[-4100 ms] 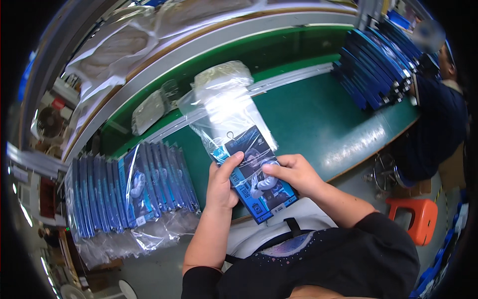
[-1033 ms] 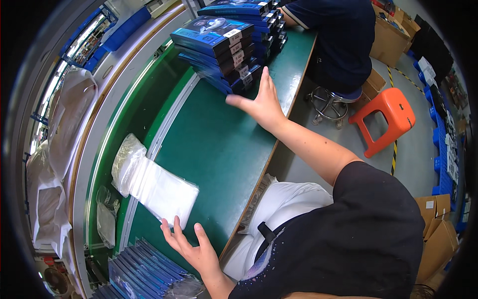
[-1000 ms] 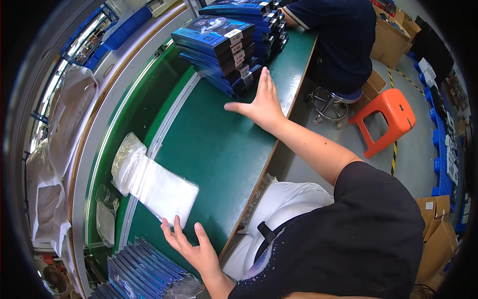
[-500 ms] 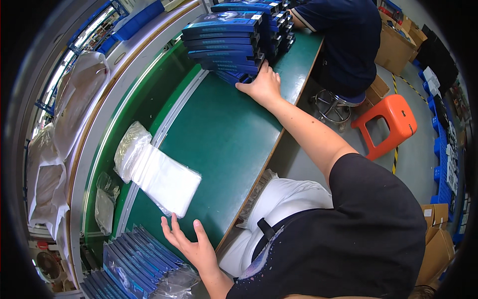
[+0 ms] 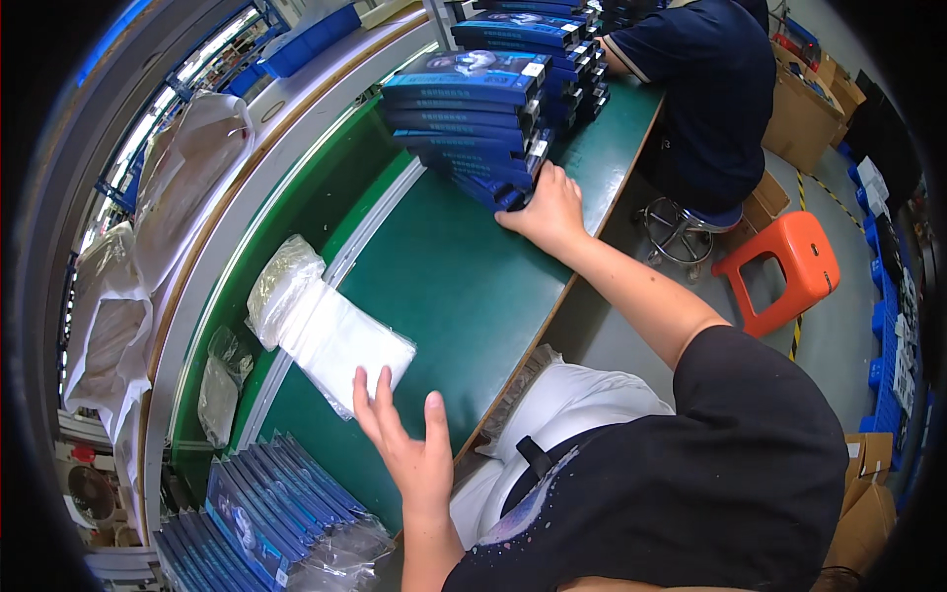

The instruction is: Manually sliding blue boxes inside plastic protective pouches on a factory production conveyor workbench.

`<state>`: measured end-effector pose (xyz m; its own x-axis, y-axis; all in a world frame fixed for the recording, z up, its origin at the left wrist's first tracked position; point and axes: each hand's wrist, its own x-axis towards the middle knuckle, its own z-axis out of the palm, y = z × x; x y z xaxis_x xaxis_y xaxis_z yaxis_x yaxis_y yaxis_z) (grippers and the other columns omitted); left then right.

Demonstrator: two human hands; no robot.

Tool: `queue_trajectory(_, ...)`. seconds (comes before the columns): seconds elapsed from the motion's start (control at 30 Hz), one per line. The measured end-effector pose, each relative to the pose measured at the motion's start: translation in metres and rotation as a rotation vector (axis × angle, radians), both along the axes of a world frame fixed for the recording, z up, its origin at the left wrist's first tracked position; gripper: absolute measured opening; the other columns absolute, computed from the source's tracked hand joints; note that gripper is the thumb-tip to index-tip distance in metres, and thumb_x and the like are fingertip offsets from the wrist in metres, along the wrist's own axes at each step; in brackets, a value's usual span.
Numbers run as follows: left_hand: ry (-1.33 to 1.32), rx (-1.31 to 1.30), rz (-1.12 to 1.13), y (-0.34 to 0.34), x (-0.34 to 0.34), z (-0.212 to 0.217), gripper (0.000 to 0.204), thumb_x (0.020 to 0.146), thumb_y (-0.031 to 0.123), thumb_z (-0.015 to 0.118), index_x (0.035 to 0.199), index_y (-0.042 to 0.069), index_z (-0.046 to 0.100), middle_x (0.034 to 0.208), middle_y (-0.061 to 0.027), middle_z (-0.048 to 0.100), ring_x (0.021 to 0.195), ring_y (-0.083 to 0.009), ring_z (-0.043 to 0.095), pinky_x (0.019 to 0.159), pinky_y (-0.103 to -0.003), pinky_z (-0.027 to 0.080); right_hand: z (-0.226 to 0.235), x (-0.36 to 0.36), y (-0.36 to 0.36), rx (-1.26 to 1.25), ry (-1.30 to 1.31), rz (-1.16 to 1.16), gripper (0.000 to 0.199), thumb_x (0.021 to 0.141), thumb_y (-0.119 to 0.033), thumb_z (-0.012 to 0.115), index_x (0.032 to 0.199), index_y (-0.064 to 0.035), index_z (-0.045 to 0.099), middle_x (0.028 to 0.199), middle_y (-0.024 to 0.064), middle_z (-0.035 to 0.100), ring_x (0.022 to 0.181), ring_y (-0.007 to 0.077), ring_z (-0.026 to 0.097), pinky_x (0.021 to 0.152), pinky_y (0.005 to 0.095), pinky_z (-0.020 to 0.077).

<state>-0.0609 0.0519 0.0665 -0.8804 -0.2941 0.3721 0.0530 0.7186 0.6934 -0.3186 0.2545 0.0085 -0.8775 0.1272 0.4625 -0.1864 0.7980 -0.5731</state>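
Observation:
A tall stack of blue printed boxes point(image 5: 464, 118) stands at the far end of the green table. My right hand point(image 5: 554, 210) is closed on the end of a blue box point(image 5: 496, 189) at the bottom of that stack; the box juts out at an angle, and my fingertips are partly hidden. My left hand point(image 5: 412, 444) hovers with fingers spread and nothing in it. Its fingertips are nearest a pile of clear, whitish plastic bags point(image 5: 345, 340) lying on the table. Below it, blue boxes point(image 5: 276, 503) in clear wrapping lean in rows.
More stacked boxes point(image 5: 577, 59) stand behind the first stack, near a co-worker's sleeve point(image 5: 651, 44). A green belt point(image 5: 340, 183) and a raised shelf edge point(image 5: 212, 217) run along the left. An orange stool point(image 5: 789, 271) and cardboard boxes point(image 5: 804, 113) stand on the floor at right.
My right hand has drawn the bottom box slightly toward me, out from under the stack. My left hand has risen toward the plastic bags. The view has shifted a little.

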Motion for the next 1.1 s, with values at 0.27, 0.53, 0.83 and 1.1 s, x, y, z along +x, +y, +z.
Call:
queue_trajectory(0.27, -0.095, 0.636, -0.268, 0.033, -0.122, -0.008, 0.089, 0.092, 0.067, 0.036, 0.149, 0.002, 0.017, 0.155, -0.0205, 0.013, 0.143, -0.0357, 0.017, 0.112, -0.051, 0.018, 0.01, 0.068, -0.03, 0.044, -0.014, 0.152, 0.102, 0.058, -0.048, 0.083, 0.124, 0.0147, 0.037, 0.113, 0.0248, 0.051, 0.114, 0.0375, 0.048, 0.105, 0.0507, 0.0291)
queue_trajectory(0.53, -0.245, 1.221, -0.155, 0.0, -0.216, -0.001, 0.117, 0.076, 0.089, 0.023, 0.15, 0.0, 0.009, 0.154, -0.0226, 0.012, 0.142, -0.0405, 0.014, 0.108, -0.065, 0.013, 0.051, 0.007, 0.034, -0.798, -0.652, 0.502, 0.066, 0.075, -0.032, 0.065, 0.128, 0.0035, 0.046, 0.122, 0.0246, 0.053, 0.115, 0.0347, 0.053, 0.093, 0.0519, 0.0437)
queue_trajectory(0.83, -0.345, 1.309, -0.378, 0.004, -0.245, 0.026, 0.103, 0.076, 0.088, 0.018, 0.144, 0.013, 0.035, 0.146, -0.0143, 0.038, 0.134, -0.0356, 0.035, 0.106, -0.058, 0.029, 0.098, -0.042, -0.022, -0.921, -0.962, 0.938, 0.067, 0.089, -0.06, 0.044, 0.131, -0.0085, 0.051, 0.133, 0.0164, 0.053, 0.12, 0.026, 0.053, 0.099, 0.0425, 0.0438)
queue_trajectory(1.1, -0.01, 1.478, -0.414, 0.044, -0.239, 0.051, 0.085, 0.086, 0.076, 0.026, 0.138, 0.011, 0.042, 0.136, -0.0123, 0.048, 0.123, -0.0314, 0.046, 0.103, -0.046, 0.038, 0.111, -0.057, -0.017, -0.971, -0.992, 0.908, 0.049, 0.095, -0.047, 0.044, 0.123, -0.01, 0.059, 0.125, 0.0107, 0.061, 0.111, 0.0225, 0.06, 0.094, 0.0393, 0.0485)
